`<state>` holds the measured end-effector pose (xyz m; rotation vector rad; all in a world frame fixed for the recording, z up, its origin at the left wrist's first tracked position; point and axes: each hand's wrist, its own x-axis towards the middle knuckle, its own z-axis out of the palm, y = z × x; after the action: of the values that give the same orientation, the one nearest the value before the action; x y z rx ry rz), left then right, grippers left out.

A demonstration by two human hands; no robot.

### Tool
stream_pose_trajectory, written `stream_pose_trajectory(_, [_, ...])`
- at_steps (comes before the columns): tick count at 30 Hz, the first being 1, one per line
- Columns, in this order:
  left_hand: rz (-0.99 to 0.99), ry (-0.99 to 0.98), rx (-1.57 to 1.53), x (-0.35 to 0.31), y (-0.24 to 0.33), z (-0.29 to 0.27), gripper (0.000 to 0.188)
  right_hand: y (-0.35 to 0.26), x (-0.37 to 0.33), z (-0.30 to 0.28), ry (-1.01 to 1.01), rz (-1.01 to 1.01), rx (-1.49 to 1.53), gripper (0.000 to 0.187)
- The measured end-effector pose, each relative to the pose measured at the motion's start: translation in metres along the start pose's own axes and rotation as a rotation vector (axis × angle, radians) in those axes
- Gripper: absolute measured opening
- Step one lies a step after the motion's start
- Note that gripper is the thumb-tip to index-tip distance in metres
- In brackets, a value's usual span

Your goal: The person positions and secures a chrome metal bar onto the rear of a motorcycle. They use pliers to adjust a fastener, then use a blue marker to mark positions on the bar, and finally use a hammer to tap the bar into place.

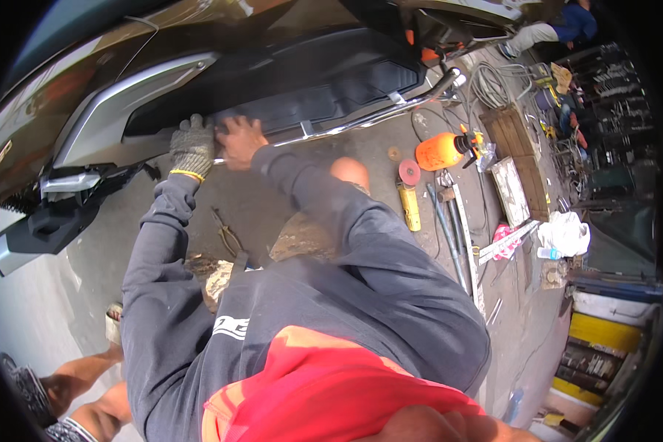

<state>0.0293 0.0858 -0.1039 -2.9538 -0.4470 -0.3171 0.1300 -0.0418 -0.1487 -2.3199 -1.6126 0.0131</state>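
Note:
My left hand (191,146), in a grey knit glove with a yellow cuff, is closed at the near end of a shiny metal side rail (339,131). That rail runs along the scooter's black footboard (272,103). Bare and right beside the glove, my right hand (241,141) lies over the rail and footboard edge, its bent fingers apart. The hands hide the rail's end and whatever fixes it there. A silver side panel (107,121) of the scooter lies just left of the glove.
Pliers (230,237) lie on the floor below my hands. To the right are a yellow angle grinder (409,202), an orange spray bottle (440,152), long metal bars (460,236) and a wooden box (514,151). Another person's legs (88,390) show at lower left.

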Motion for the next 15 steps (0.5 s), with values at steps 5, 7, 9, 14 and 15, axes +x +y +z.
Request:
stream_pose_trajectory(5, [0.058, -0.250, 0.043, 0.017, -0.016, -0.009, 0.038, -0.021, -0.011, -0.001, 0.081, 0.074, 0.048, 0.058])
stream_pose_trajectory(7, [0.091, -0.290, -0.022, 0.024, -0.025, -0.018, 0.038, -0.020, -0.004, 0.000, 0.019, 0.096, 0.063, 0.051])
stream_pose_trajectory(9, [0.124, -0.415, -0.008, 0.034, -0.029, -0.023, 0.037, -0.011, 0.010, 0.003, -0.054, 0.074, 0.100, 0.042])
stream_pose_trajectory(14, [0.110, -0.529, 0.014, 0.053, -0.022, -0.028, 0.031, 0.000, 0.042, 0.021, -0.010, -0.017, 0.150, 0.022])
stream_pose_trajectory(15, [0.134, -0.566, 0.022, 0.052, -0.021, -0.030, 0.031, -0.003, 0.041, 0.024, -0.052, -0.031, 0.121, 0.022])
